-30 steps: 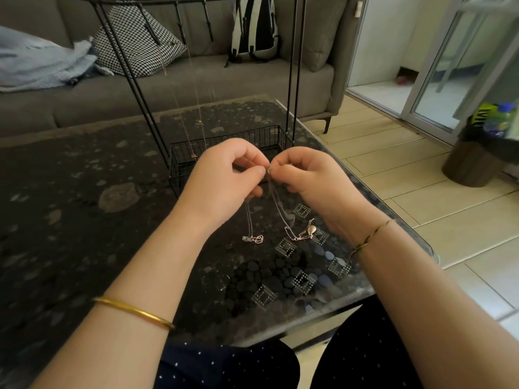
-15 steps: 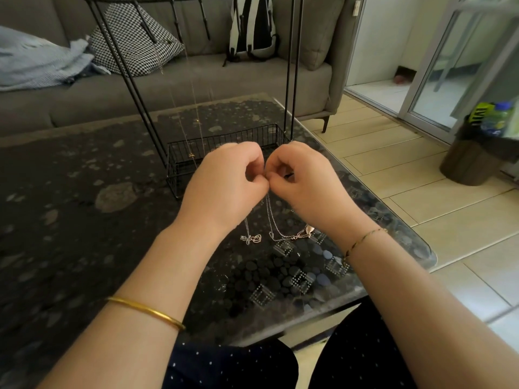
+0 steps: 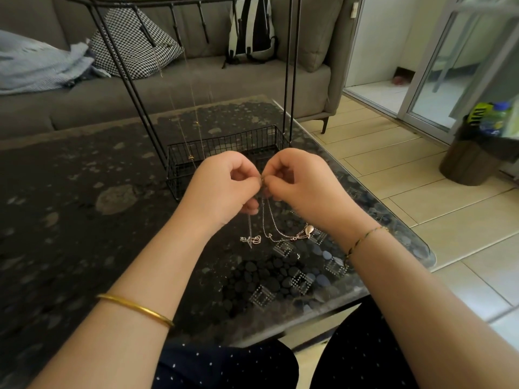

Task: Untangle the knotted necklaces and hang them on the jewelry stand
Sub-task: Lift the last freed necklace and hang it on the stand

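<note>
My left hand [image 3: 224,183] and my right hand [image 3: 303,183] meet fingertip to fingertip above the dark glass table [image 3: 84,220], both pinching thin silver necklace chains [image 3: 269,220]. The chains hang from the pinch down to the table. A heart pendant [image 3: 254,239] dangles under my left hand, and a rose-gold drop pendant [image 3: 309,230] lies on the glass below my right hand. The black wire jewelry stand [image 3: 134,88] rises just behind my hands, with a wire basket base [image 3: 224,147]. A thin gold necklace [image 3: 193,108] hangs from its top bar.
A grey sofa [image 3: 196,88] with a checked cushion [image 3: 134,43], a folded blanket [image 3: 36,66] and a backpack [image 3: 252,29] runs behind the table. The table's right edge [image 3: 393,214] meets tiled floor. A dark bin [image 3: 471,161] with bottles stands at right.
My hands have stayed joined at the fingertips, curling tighter and shifting a little on the chains. The pendants barely moved.
</note>
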`<state>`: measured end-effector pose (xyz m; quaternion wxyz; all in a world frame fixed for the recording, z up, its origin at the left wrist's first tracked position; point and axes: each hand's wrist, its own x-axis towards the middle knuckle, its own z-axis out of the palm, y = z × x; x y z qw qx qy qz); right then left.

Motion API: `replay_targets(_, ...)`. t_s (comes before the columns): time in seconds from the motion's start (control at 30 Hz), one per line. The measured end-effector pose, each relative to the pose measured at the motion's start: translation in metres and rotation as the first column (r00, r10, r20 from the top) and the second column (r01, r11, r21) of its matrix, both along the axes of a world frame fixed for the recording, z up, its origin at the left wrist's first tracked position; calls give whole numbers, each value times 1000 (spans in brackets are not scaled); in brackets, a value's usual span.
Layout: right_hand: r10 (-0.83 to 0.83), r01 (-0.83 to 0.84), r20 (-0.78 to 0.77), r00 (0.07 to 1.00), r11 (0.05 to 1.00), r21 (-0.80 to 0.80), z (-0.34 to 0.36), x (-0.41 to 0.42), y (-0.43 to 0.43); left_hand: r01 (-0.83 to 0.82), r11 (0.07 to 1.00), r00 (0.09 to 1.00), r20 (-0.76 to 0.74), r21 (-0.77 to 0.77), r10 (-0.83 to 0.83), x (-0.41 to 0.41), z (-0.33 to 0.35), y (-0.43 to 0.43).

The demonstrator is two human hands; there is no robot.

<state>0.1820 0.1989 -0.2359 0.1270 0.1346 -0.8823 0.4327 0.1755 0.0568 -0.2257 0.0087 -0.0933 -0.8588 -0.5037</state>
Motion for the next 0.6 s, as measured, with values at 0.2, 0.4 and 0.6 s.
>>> replay_targets(0.2,-16,22,-82,997,997,75,-2,-2,1,-14,1000,1000,-25,-6,14,-2,-1,1)
replay_targets(0.4,3,10,-126,992,994,105,-5,-3,1,-5,999,998,-69,-49,1,-3,-2,1)
replay_targets(0.6,17,-4,-118,993,994,109,-5,-4,2,29,996,998,-58,-82,-33,-3,-3,0)
